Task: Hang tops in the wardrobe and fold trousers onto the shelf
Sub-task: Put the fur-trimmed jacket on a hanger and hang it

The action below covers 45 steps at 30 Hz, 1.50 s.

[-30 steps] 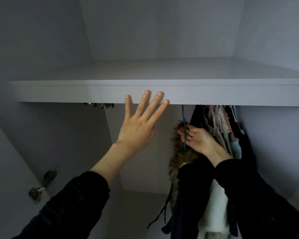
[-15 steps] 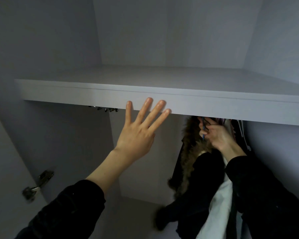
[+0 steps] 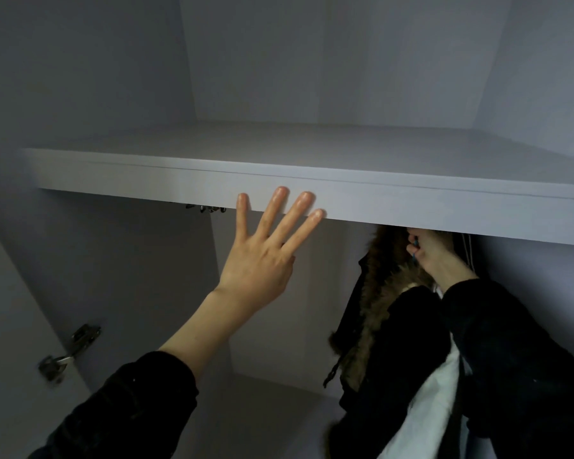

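The view looks into a white wardrobe (image 3: 120, 276) with one shelf (image 3: 395, 197) across it. The left hand (image 3: 259, 263) is raised with its fingers straight and spread; the fingertips (image 3: 280, 193) lie over the front edge of the shelf, and it holds nothing. The right hand (image 3: 434, 256) is just under the shelf on the right side. Its fingers are curled around a thin blue hanger (image 3: 415, 251), of which only a small part shows between the fingers.

Below this hand hangs a black coat (image 3: 398, 352) with brown fur trim (image 3: 378, 293) along its edge. A white garment (image 3: 428, 412) shows beside the coat, lower right, partly behind the dark sleeve (image 3: 511, 359) of the right arm. The rail is hidden behind the shelf, so I cannot tell if the hanger is on it.

On the left wall there is a metal hinge (image 3: 67, 352). Some small metal pieces (image 3: 206, 208) show under the shelf, too small to tell.
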Each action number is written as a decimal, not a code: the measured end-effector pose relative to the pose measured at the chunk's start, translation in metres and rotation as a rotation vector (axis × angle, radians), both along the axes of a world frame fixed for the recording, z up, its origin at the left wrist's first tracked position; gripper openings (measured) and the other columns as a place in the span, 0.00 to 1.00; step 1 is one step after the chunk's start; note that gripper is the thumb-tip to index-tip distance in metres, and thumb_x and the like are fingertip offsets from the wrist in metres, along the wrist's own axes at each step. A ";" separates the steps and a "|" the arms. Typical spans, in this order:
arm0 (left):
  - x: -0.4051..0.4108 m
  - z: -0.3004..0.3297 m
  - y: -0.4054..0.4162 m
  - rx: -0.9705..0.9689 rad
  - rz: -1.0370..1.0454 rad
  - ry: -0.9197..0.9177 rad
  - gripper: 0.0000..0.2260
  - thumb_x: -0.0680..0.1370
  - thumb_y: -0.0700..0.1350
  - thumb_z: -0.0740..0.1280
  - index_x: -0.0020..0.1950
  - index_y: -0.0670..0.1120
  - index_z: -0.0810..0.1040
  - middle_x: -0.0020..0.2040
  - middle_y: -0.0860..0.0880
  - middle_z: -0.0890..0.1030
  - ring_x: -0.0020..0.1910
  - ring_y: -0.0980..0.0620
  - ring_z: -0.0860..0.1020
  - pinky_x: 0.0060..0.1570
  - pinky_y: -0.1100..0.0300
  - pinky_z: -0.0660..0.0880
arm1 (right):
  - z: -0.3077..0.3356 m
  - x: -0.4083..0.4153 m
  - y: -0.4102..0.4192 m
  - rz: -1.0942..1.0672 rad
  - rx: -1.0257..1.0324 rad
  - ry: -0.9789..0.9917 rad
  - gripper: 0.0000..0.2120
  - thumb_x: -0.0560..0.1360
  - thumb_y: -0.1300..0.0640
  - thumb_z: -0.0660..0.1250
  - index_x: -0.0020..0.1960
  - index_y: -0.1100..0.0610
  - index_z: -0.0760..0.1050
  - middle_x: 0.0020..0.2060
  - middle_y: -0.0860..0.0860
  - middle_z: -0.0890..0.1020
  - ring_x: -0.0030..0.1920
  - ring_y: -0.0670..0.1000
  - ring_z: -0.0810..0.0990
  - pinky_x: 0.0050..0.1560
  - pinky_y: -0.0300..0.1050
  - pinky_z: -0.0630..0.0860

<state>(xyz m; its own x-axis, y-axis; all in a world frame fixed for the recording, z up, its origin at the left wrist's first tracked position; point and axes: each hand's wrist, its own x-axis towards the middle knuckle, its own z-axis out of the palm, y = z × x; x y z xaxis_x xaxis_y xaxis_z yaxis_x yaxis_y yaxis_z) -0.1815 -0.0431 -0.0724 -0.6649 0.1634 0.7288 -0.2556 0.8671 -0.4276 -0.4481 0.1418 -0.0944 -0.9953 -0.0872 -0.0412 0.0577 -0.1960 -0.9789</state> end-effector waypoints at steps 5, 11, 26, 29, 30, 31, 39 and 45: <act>0.003 0.000 0.002 0.008 0.002 -0.012 0.48 0.70 0.45 0.71 0.76 0.49 0.38 0.77 0.47 0.41 0.75 0.42 0.37 0.68 0.31 0.43 | -0.016 0.004 -0.010 -0.251 0.706 0.268 0.09 0.72 0.62 0.61 0.47 0.65 0.77 0.51 0.63 0.80 0.53 0.62 0.79 0.52 0.52 0.76; 0.005 0.001 0.004 0.032 0.008 -0.026 0.48 0.70 0.43 0.71 0.77 0.50 0.38 0.77 0.47 0.41 0.75 0.43 0.38 0.68 0.30 0.45 | 0.002 0.028 0.001 -0.260 0.897 0.344 0.14 0.76 0.63 0.59 0.58 0.67 0.75 0.58 0.67 0.77 0.58 0.66 0.75 0.58 0.55 0.74; 0.033 -0.021 0.027 0.361 0.009 -0.162 0.39 0.73 0.37 0.66 0.77 0.48 0.46 0.78 0.45 0.48 0.76 0.42 0.46 0.72 0.40 0.47 | -0.053 0.113 -0.010 0.067 1.471 0.867 0.32 0.76 0.56 0.62 0.76 0.60 0.54 0.76 0.60 0.52 0.76 0.58 0.48 0.73 0.57 0.41; 0.064 -0.054 0.025 0.589 0.089 -0.289 0.35 0.78 0.40 0.60 0.77 0.50 0.42 0.78 0.45 0.45 0.76 0.43 0.41 0.73 0.43 0.42 | -0.073 0.163 -0.025 0.276 1.432 0.930 0.28 0.79 0.54 0.59 0.76 0.58 0.56 0.76 0.58 0.56 0.76 0.57 0.53 0.73 0.58 0.47; 0.079 -0.069 0.025 0.647 0.132 -0.320 0.33 0.78 0.40 0.59 0.77 0.50 0.43 0.78 0.45 0.45 0.76 0.44 0.40 0.73 0.44 0.42 | -0.081 0.181 -0.031 0.366 1.421 0.932 0.27 0.79 0.53 0.58 0.76 0.57 0.56 0.75 0.57 0.58 0.75 0.56 0.56 0.73 0.56 0.51; 0.095 -0.084 0.025 0.694 0.168 -0.351 0.32 0.79 0.41 0.58 0.78 0.50 0.45 0.78 0.45 0.46 0.76 0.44 0.41 0.73 0.45 0.42 | -0.090 0.201 -0.037 0.455 1.406 0.938 0.27 0.80 0.53 0.57 0.76 0.57 0.56 0.75 0.57 0.60 0.74 0.56 0.59 0.72 0.55 0.56; 0.276 -0.193 0.035 1.094 0.495 -0.429 0.23 0.79 0.47 0.55 0.75 0.49 0.59 0.74 0.47 0.63 0.73 0.47 0.61 0.69 0.51 0.60 | -0.144 0.354 -0.079 1.227 1.350 0.822 0.23 0.81 0.50 0.56 0.75 0.54 0.60 0.70 0.54 0.69 0.67 0.56 0.70 0.62 0.47 0.69; 0.447 -0.238 0.083 1.309 0.778 -0.244 0.21 0.82 0.47 0.55 0.75 0.49 0.59 0.72 0.50 0.66 0.71 0.50 0.65 0.66 0.59 0.62 | -0.176 0.511 -0.110 1.646 1.291 0.881 0.20 0.80 0.49 0.57 0.71 0.52 0.67 0.62 0.53 0.77 0.63 0.55 0.73 0.60 0.46 0.69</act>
